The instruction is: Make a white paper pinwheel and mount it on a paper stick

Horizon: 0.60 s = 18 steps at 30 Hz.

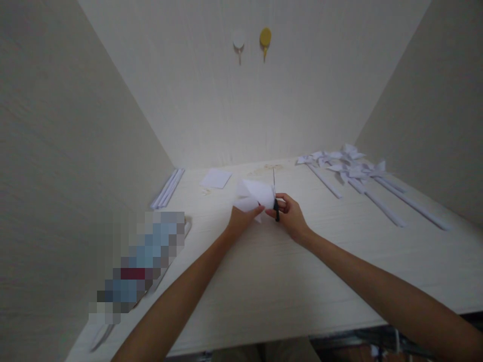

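My left hand pinches a white sheet of paper in the middle of the table. The paper has a slit and a loose flap, and part of it is hidden behind my thumb. In my right hand is a pair of scissors with black handles. The blades point away from me, along the paper's right edge. Whether they touch the paper I cannot tell. A flat square of white paper lies to the left, beyond my left hand.
Several paper pinwheels on rolled sticks lie at the right. Rolled paper sticks rest at the left wall. A pixelated object lies nearer on the left. A white hook and a yellow hook hang on the back wall.
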Available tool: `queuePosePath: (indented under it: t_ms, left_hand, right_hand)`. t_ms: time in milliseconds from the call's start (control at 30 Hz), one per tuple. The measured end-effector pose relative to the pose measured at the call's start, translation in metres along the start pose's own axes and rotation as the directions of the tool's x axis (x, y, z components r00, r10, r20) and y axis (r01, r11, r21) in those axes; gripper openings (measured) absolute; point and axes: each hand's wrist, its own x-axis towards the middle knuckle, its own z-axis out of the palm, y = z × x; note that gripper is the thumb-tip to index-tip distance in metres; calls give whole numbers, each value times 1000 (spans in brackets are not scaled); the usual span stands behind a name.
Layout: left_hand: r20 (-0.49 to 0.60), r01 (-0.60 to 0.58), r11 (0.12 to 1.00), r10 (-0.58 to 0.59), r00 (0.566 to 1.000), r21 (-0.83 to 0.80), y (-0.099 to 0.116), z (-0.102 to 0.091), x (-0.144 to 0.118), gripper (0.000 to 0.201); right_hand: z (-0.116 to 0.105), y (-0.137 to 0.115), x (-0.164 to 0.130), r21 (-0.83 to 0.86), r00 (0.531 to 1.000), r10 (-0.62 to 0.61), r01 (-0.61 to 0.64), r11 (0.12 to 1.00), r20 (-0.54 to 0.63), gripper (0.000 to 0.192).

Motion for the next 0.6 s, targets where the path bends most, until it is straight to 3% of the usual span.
queuePosePath:
  t_ms: [200,300,500,600]
  left_hand:
    - [-92,84,902,-135,987,-424,0,-8,9,12]
    - [-124,65,861,-148,981,-505,-1,-10,13,13]
    - [-42,175,729,-269,962,-662,-1,-17,16,33]
    - [-34,217,771,-295,955,-599,-1,-17,16,31]
  right_hand:
    - [1,-2,0,-58,1000,3,-3,998,-12,41]
    - [1,-1,0,-77,1000,-10,9,997,-13,40]
    - [-1,0,3,-93,997,-50,44,995,-61,40]
    - [-3,-2,5,-69,989,-71,63,996,-127,41]
